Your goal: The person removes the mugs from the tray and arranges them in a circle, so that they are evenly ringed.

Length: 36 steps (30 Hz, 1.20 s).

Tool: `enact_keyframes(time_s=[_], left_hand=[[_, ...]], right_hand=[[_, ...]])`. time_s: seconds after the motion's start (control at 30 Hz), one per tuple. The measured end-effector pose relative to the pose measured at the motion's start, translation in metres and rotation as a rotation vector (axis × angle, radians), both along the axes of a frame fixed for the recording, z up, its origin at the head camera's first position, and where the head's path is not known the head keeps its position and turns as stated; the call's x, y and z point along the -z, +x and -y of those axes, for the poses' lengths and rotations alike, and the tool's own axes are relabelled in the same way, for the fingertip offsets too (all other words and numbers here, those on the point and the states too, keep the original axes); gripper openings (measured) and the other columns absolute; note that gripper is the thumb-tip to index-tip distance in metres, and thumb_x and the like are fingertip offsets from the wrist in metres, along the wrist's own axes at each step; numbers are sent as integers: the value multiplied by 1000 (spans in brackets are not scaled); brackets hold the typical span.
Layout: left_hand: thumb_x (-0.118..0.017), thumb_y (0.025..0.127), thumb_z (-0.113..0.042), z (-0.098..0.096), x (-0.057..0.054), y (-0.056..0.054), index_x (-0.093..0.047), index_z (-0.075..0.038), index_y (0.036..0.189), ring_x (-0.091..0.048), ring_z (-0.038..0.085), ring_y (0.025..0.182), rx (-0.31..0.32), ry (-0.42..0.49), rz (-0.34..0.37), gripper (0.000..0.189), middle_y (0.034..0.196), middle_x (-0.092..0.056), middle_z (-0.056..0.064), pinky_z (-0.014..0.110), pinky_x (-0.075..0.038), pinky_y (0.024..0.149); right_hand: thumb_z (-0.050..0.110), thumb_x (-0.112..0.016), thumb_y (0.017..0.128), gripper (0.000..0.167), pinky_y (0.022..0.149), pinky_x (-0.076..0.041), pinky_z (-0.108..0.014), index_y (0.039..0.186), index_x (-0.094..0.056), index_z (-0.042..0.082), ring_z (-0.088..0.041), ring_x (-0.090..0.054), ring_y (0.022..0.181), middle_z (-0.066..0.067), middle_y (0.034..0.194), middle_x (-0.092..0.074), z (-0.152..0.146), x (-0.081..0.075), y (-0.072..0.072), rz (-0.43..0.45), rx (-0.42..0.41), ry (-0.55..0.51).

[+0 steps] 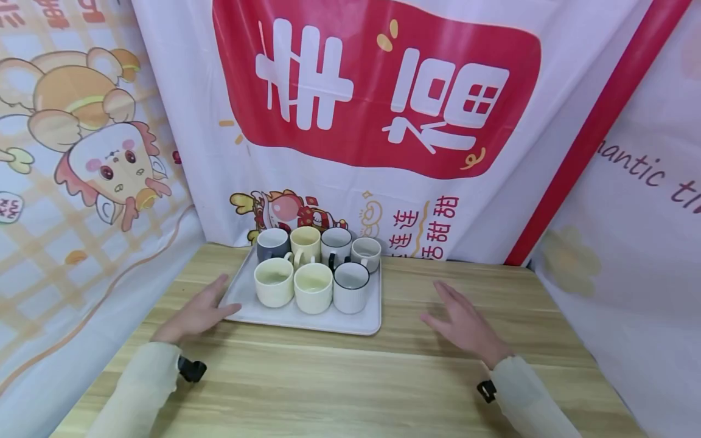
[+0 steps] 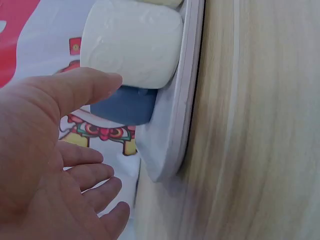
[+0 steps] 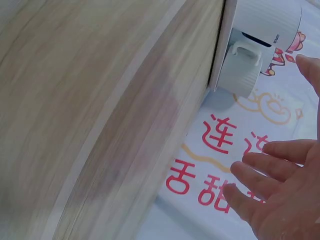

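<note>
Tray bearing seven cups sits toward the back of a wooden table, just before a red-and-white banner, with a person's hands on either side. We count four cups behind: dark grey cup, yellow cup, black-handled white cup and small pale cup. Ahead of them stand two cream cups and a dark-rimmed white cup. All are upright and packed close in two rows, which we judge lets one tray take the lot; several handles face the gap between rows, probably so that none juts past the edge. The left hand, fingers spread, is at the tray's left edge; we cannot tell whether it touches. The right hand, fingers extended and holding nothing, hovers over the table, well apart from the tray. We read the wide placing as leaving the cups undisturbed between them.
</note>
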<state>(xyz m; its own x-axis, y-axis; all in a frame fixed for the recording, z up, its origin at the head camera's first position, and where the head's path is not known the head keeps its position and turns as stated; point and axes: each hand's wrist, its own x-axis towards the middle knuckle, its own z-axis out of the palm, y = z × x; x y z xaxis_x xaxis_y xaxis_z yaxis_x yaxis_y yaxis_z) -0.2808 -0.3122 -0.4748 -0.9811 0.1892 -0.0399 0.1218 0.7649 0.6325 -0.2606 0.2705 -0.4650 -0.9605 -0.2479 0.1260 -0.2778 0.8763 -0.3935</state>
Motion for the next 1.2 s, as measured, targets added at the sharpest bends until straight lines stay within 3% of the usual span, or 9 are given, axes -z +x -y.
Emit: enact_keyframes(time_s=[0.2,0.37,0.73,0.9,1.2], left_hand=[[-61,106,-45,15,7,-5,-5,8,166,-13,63,155,-54,123,97,97,170,-8,40,78,-21,126],[-62,106,-36,24,16,-13,-5,9,166,-16,61,156,-74,227,113,94,170,-10,39,73,-23,128],[-63,103,-7,28,29,-19,-5,14,163,-14,58,158,-60,423,130,86,170,-10,40,67,-21,132],[-64,100,0,28,35,-21,-8,15,163,-18,57,158,-52,474,119,85,169,-13,41,63,-24,131],[-65,96,7,23,36,-21,-12,14,163,-19,55,158,-49,511,123,86,169,-17,40,56,-26,128]], right_hand=[[63,-75,90,101,125,-40,-64,163,-37,6,-43,-47,150,-19,163,-48,19,-6,-3,50,7,-212],[52,-84,87,93,121,-49,-56,157,-46,3,-40,-57,141,-18,154,-58,40,-9,-10,50,-21,-312],[45,-91,80,88,120,-52,-52,150,-56,6,-38,-61,138,-17,149,-63,97,-11,-21,53,-39,-400],[39,-93,80,79,117,-54,-51,146,-61,10,-37,-64,134,-16,145,-66,115,-9,-28,-5,-62,-418],[45,-91,79,87,120,-52,-50,150,-57,8,-33,-62,138,-17,149,-64,132,-5,-36,2,-36,-443]])
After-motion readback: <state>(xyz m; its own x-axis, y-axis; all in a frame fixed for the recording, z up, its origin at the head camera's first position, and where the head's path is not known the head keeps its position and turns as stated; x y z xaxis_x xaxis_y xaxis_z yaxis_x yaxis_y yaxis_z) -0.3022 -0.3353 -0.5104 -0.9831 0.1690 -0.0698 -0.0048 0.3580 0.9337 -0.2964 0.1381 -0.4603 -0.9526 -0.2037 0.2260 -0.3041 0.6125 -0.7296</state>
